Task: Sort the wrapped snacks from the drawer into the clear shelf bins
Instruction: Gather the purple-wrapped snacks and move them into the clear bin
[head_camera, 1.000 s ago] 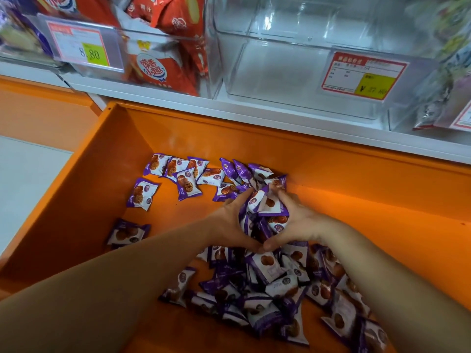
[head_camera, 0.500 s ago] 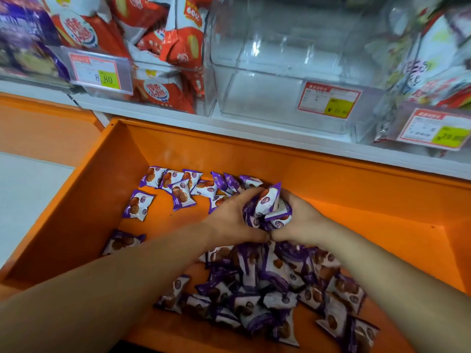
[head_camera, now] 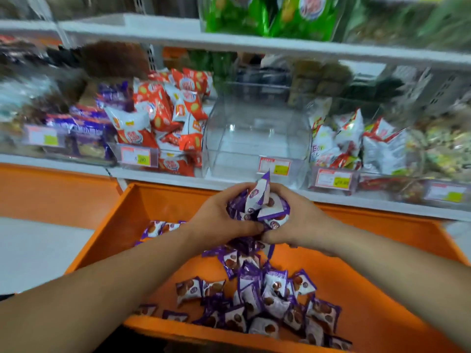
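Purple-and-white snacks (head_camera: 272,212) are gripped as a bunch by the curled left hand (head_camera: 219,215) and right hand (head_camera: 303,220), above the orange drawer (head_camera: 158,200). One top packet (head_camera: 260,192) stands upright, long axis pointing toward the clear bin (head_camera: 254,138).

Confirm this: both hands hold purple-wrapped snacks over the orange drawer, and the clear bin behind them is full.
Not full: the head view shows the clear bin empty. The left hand and right hand do hold the purple-wrapped snacks over the orange drawer.
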Available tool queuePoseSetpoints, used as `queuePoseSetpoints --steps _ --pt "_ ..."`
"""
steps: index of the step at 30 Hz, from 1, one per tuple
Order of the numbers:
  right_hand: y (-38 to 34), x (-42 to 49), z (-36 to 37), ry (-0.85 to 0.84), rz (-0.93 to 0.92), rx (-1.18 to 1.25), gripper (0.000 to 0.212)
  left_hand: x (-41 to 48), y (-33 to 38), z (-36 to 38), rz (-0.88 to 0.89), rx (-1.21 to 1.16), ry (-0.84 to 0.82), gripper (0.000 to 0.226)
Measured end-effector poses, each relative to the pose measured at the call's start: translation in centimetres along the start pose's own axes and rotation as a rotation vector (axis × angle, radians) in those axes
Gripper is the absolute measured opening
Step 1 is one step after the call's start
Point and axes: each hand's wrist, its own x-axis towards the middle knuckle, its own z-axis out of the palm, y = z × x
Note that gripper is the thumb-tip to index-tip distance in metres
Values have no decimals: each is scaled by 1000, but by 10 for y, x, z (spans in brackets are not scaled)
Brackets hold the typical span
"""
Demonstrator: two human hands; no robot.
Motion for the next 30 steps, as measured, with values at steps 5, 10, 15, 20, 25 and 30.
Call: queuePoseSetpoints --steps 5,10,15,20,25,30 --pt "-73 -21 -39 188 -178 -69 85 5 84 -28 183 21 63 74" --pt "-120 13 -79 292 -308 -68 81 57 131 -57 259 45 131 74" --pt "-109 85 -92 255 -228 -82 80 121 115 -75 166 119 160 79" --pt "-79 131 -92 213 -133 -94 85 161 88 -70 40 225 130 92" --pt "-60 136 -99 156 6 -155 110 157 85 -68 -56 159 109 92" --pt "-75 113 -90 312 56 -497 99 133 83 -73 -32 348 161 68"
